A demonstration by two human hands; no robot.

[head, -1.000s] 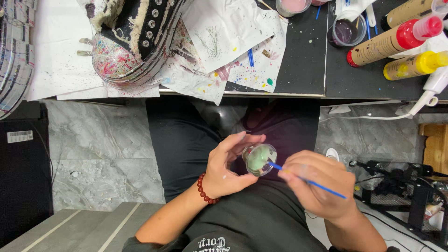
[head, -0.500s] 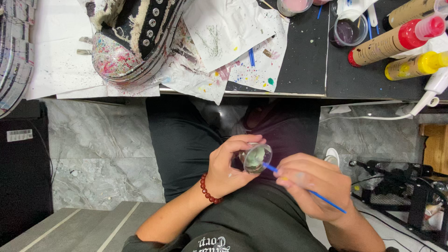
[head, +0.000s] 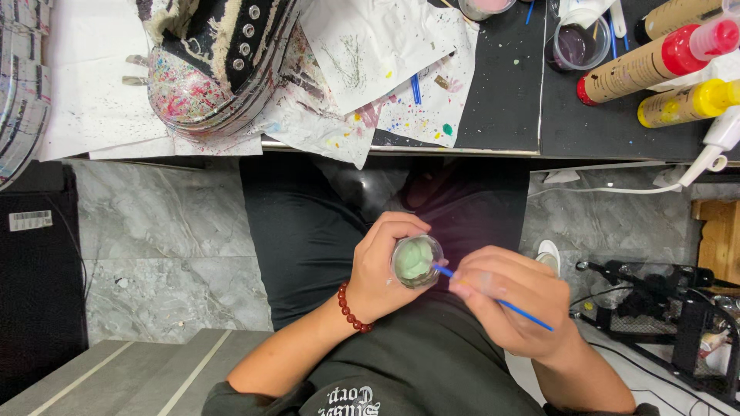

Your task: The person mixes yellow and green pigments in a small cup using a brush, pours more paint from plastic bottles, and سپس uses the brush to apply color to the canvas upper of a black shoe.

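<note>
My left hand (head: 380,271) wraps around a small clear cup of pale green paint (head: 416,260), held over my lap below the table edge. My right hand (head: 515,299) pinches a thin blue paintbrush (head: 493,299) whose tip dips into the green paint. A red bead bracelet (head: 351,310) circles my left wrist. On the table above, a black high-top sneaker (head: 216,62) with a paint-splattered toe rests on white paper.
Speckled white paper sheets (head: 385,54) cover the black table (head: 501,100). At the right stand a red-capped paint bottle (head: 655,62), a yellow-capped bottle (head: 686,104) and a cup of dark water (head: 576,42). Grey marble floor (head: 154,254) lies below.
Both hands with the cup and brush shifted slightly down and right while the brush keeps working in the green paint.
</note>
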